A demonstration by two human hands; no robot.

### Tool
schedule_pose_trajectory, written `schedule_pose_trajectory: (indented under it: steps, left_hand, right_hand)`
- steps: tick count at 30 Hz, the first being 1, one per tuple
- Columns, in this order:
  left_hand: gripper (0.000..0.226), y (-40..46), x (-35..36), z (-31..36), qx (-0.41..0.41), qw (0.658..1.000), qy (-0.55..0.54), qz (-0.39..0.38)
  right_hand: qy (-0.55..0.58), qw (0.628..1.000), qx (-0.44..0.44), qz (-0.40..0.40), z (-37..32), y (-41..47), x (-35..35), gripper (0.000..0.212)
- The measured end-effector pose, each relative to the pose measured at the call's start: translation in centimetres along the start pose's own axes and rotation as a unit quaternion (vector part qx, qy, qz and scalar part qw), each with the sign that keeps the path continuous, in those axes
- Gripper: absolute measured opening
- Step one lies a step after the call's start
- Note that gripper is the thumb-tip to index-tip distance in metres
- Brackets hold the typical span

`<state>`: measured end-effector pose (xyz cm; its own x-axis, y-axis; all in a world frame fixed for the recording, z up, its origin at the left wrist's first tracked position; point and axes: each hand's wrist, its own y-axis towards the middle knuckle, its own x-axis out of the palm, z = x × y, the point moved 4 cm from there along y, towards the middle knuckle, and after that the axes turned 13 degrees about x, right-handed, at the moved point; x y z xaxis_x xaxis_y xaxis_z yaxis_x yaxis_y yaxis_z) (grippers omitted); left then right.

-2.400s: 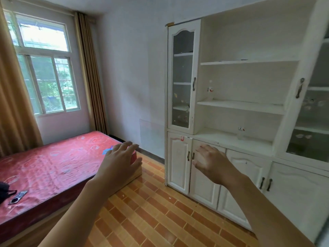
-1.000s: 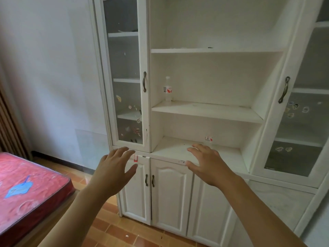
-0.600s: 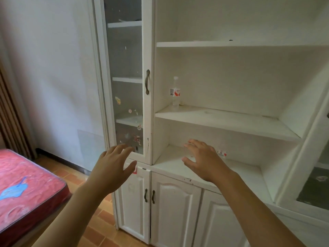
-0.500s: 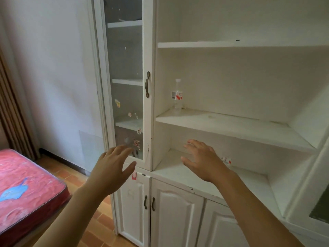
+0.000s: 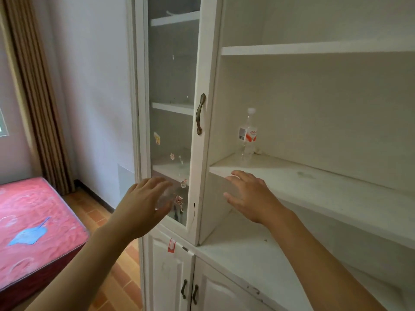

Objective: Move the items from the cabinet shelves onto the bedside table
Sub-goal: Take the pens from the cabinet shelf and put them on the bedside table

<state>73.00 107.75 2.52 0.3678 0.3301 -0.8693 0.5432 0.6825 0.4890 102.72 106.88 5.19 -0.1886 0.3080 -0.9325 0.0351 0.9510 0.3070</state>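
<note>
A clear plastic water bottle point(image 5: 247, 134) with a red and white label stands upright at the left end of the middle open shelf point(image 5: 314, 182) of the white cabinet. My right hand point(image 5: 251, 196) hovers open just below and in front of that shelf's front edge, a short way from the bottle. My left hand point(image 5: 143, 205) is open with fingers spread, in front of the lower part of the glass door point(image 5: 173, 113). Neither hand holds anything. The bedside table is out of view.
The glass door has a bronze handle point(image 5: 200, 114) and stickers on its pane. The lower open shelf point(image 5: 247, 254) runs under my right arm, above shut cupboard doors point(image 5: 170, 279). A red mattress point(image 5: 33, 227) lies at the left, with a brown curtain point(image 5: 38, 97) behind it.
I have come closer to the cabinet and both hands have risen. My right hand went from over the lower shelf up to the middle shelf's edge, nearer the bottle.
</note>
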Motion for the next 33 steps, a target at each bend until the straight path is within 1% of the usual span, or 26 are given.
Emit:
schedule_pose_trajectory:
  steps: [3, 8, 11, 13, 17, 21, 25, 33]
  left_hand:
    - [0.054, 3.4, 0.6, -2.0, 0.015, 1.0, -0.003, 0.012]
    - [0.065, 9.5, 2.1, -4.9, 0.048, 0.999, -0.001, 0.023]
    - [0.062, 12.9, 2.6, -7.0, 0.065, 0.997, -0.001, 0.04]
    - [0.061, 14.8, 2.8, -8.1, 0.085, 0.995, -0.002, 0.05]
    - [0.067, 18.1, 2.8, -9.8, 0.115, 0.991, -0.018, 0.07]
    - [0.063, 21.0, 3.2, -11.2, 0.151, 0.984, -0.018, 0.097]
    - [0.055, 23.3, 4.0, -12.0, 0.185, 0.973, -0.021, 0.137]
    - [0.053, 25.4, 4.6, -11.5, 0.203, 0.942, -0.039, 0.264]
  right_hand:
    - [0.002, 1.0, 0.003, 0.002, 0.1, 2.9, 1.1, 0.063]
    - [-0.008, 1.0, 0.02, 0.005, 0.3, 7.9, 2.6, 0.061]
    - [-0.008, 0.999, 0.035, 0.007, 0.3, 10.4, 3.5, 0.061]
    - [-0.009, 0.999, 0.045, 0.007, 0.3, 11.6, 4.0, 0.061]
    - [-0.019, 0.997, 0.069, 0.0, 0.6, 13.7, 5.2, 0.06]
    - [-0.023, 0.996, 0.091, 0.003, 0.7, 15.1, 6.1, 0.053]
    - [-0.012, 0.995, 0.097, 0.012, 0.5, 15.9, 6.5, 0.047]
    - [0.006, 0.994, 0.101, 0.04, 0.8, 16.0, 6.8, 0.05]
